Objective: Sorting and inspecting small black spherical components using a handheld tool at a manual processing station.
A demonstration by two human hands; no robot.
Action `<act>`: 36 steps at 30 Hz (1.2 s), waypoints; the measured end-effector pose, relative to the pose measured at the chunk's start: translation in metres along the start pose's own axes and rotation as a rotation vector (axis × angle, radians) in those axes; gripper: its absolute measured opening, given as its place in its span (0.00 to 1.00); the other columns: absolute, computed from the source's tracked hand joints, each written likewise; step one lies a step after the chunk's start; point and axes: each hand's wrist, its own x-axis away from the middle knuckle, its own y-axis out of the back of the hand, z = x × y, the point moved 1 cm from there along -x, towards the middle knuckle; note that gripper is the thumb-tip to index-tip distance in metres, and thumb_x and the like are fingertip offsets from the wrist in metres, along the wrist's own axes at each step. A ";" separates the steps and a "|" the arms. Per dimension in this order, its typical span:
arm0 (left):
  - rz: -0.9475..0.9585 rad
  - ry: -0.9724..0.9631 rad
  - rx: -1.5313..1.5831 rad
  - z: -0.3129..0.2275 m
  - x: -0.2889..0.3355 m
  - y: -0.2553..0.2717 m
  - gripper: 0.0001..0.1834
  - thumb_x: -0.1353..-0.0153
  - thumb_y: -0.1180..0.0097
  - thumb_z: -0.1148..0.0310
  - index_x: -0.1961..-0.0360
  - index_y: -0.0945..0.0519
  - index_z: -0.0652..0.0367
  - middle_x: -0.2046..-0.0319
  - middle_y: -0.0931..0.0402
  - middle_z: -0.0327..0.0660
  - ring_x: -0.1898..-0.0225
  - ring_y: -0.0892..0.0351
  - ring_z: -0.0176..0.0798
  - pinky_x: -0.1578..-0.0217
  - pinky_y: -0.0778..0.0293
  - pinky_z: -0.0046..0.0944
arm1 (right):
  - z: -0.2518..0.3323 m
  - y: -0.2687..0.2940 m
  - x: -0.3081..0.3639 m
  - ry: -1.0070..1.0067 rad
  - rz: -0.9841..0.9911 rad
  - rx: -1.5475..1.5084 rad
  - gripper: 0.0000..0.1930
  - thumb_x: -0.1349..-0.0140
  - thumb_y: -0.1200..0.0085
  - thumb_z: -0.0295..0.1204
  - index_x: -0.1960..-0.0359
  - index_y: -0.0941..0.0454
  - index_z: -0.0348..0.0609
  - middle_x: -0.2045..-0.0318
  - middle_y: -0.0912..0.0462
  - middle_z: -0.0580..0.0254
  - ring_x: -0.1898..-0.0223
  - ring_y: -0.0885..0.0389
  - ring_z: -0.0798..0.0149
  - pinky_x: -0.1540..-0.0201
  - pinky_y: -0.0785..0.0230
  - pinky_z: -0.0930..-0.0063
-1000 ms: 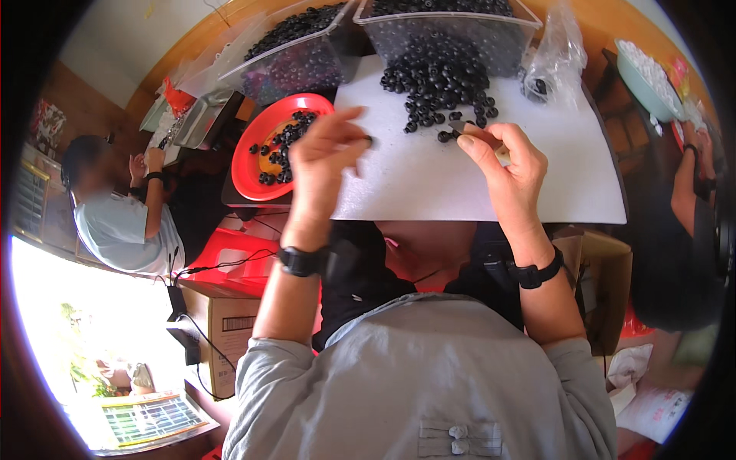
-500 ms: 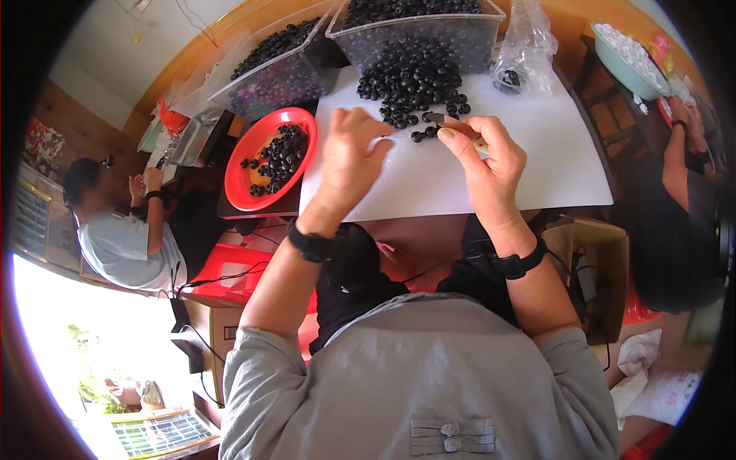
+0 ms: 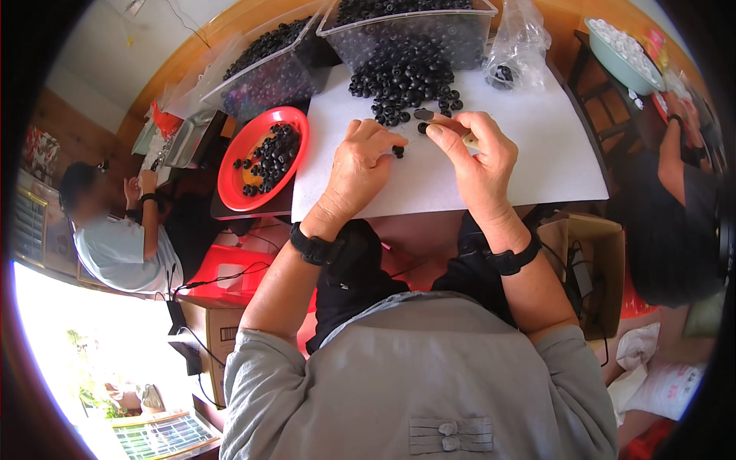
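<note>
My left hand (image 3: 359, 167) is closed, thumb and fingers pinching a small black ring-shaped part (image 3: 398, 152) above the white table top. Between the thumb and fingers of my right hand (image 3: 484, 157) is a small knife (image 3: 423, 114), its short dark blade pointing left and its pale handle partly covered by my palm. Another black part lies by my right thumb tip. Just beyond both hands spreads a pile of black ring-shaped parts (image 3: 402, 80). To the left, a red oval basin (image 3: 225, 180) holds more of them.
Behind the pile stands a clear plastic bin (image 3: 475, 42) of black parts, with another clear bin (image 3: 264, 88) left of it. A clear plastic bag (image 3: 521, 50) sits back right. Co-workers sit at left (image 3: 115, 245) and right (image 3: 678, 230). An open cardboard box (image 3: 606, 284) stands below the table's right side.
My left hand has moved right and slightly down, closer to my right hand, and now pinches a black part. My right hand keeps the knife near the pile's front edge.
</note>
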 end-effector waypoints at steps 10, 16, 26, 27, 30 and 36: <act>-0.117 0.065 -0.087 0.003 0.003 -0.017 0.07 0.47 0.34 0.75 0.66 0.15 0.62 0.71 0.21 0.44 0.64 0.22 0.46 0.63 0.26 0.43 | -0.002 -0.005 0.000 0.059 -0.007 0.044 0.09 0.48 0.30 0.30 0.76 0.20 0.43 0.78 0.18 0.65 0.77 0.21 0.67 0.74 0.30 0.73; -0.145 -0.025 -0.102 0.005 0.007 -0.015 0.06 0.46 0.40 0.80 0.67 0.16 0.60 0.70 0.22 0.44 0.62 0.25 0.52 0.60 0.27 0.48 | -0.002 -0.005 0.000 0.109 0.072 0.224 0.10 0.48 0.28 0.30 0.73 0.19 0.41 0.75 0.17 0.63 0.74 0.18 0.68 0.71 0.28 0.75; -0.137 -0.067 -0.218 0.004 0.007 -0.016 0.07 0.45 0.42 0.80 0.65 0.16 0.61 0.68 0.22 0.45 0.60 0.24 0.52 0.58 0.26 0.47 | -0.005 -0.005 0.002 0.118 0.050 0.270 0.12 0.51 0.29 0.38 0.78 0.19 0.46 0.79 0.19 0.63 0.75 0.19 0.59 0.73 0.29 0.66; -0.136 -0.031 -0.190 0.006 0.008 -0.015 0.07 0.45 0.42 0.80 0.65 0.16 0.61 0.68 0.22 0.45 0.60 0.23 0.52 0.58 0.26 0.47 | -0.004 -0.005 0.002 0.117 0.079 0.294 0.11 0.50 0.28 0.36 0.75 0.17 0.45 0.78 0.17 0.63 0.76 0.17 0.63 0.73 0.28 0.71; -0.128 0.015 -0.135 0.005 0.007 -0.016 0.08 0.45 0.41 0.80 0.64 0.16 0.60 0.68 0.21 0.45 0.59 0.23 0.52 0.57 0.26 0.48 | -0.005 -0.004 0.003 0.097 0.103 0.327 0.11 0.50 0.28 0.37 0.75 0.17 0.46 0.78 0.18 0.63 0.76 0.17 0.63 0.73 0.28 0.70; -0.134 0.066 -0.096 0.011 0.007 -0.016 0.08 0.45 0.40 0.79 0.64 0.16 0.59 0.67 0.20 0.44 0.58 0.22 0.52 0.56 0.25 0.48 | -0.004 -0.006 0.002 0.101 0.113 0.384 0.14 0.50 0.29 0.40 0.77 0.20 0.46 0.79 0.19 0.63 0.76 0.18 0.59 0.73 0.29 0.66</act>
